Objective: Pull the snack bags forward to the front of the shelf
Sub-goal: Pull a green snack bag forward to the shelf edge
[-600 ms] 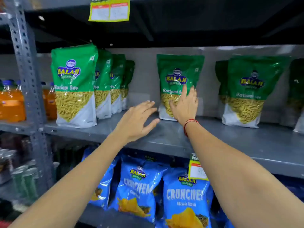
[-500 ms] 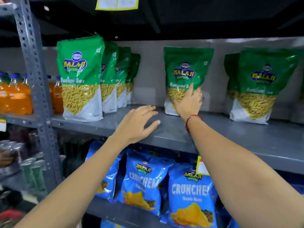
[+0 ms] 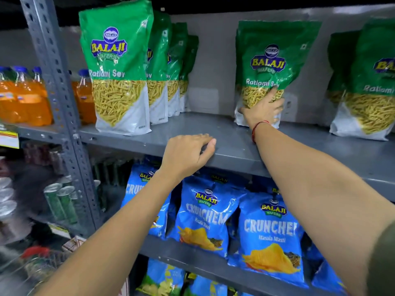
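Note:
Green Ratlami Sev bags stand on a grey metal shelf [image 3: 235,144]. A row of several begins at the left, its front bag [image 3: 118,67] near the shelf's front edge. A single middle bag [image 3: 271,60] stands far back against the wall. My right hand [image 3: 264,111] is pressed onto its lower front, fingers wrapped around its right side. My left hand [image 3: 188,154] rests curled over the shelf's front lip, holding no bag. More green bags [image 3: 367,82] stand set back at the right.
A perforated grey upright post [image 3: 57,82] divides the bays at the left, with orange drink bottles [image 3: 21,97] behind it. Blue Crunchem bags [image 3: 271,238] fill the shelf below. Green cans [image 3: 62,201] stand at lower left.
My right hand has reached deeper and closed around the middle bag's lower part. My left hand has dropped from hovering to curl over the shelf's front edge. The view has moved closer.

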`<state>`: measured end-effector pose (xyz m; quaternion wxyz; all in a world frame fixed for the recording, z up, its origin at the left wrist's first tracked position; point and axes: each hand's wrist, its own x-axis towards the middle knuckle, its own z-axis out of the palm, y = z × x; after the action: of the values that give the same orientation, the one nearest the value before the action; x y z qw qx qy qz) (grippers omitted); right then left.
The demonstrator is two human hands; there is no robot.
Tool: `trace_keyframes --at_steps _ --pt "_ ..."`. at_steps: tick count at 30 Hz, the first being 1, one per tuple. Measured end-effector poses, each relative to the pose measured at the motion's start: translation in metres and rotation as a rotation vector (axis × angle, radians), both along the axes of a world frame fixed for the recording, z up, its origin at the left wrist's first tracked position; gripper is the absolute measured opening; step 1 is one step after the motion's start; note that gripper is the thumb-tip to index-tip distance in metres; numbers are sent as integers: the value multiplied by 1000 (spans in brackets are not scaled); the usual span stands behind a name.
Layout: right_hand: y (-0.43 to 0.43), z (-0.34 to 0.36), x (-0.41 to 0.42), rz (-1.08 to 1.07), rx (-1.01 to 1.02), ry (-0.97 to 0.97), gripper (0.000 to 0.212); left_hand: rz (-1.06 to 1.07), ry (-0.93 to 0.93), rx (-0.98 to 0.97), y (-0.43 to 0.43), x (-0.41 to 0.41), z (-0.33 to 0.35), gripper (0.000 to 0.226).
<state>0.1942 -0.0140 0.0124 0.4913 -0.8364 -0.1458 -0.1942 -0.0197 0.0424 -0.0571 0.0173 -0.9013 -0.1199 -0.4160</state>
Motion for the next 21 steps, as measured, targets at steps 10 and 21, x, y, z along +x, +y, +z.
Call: trace_keyframes --at_steps 10,21 --pt "-15 1 -1 -76 -61 -127 106 53 -4 17 2 3 -2 62" --pt "-19 -3 -37 -95 -59 -192 102 45 -22 39 3 2 -4 61"
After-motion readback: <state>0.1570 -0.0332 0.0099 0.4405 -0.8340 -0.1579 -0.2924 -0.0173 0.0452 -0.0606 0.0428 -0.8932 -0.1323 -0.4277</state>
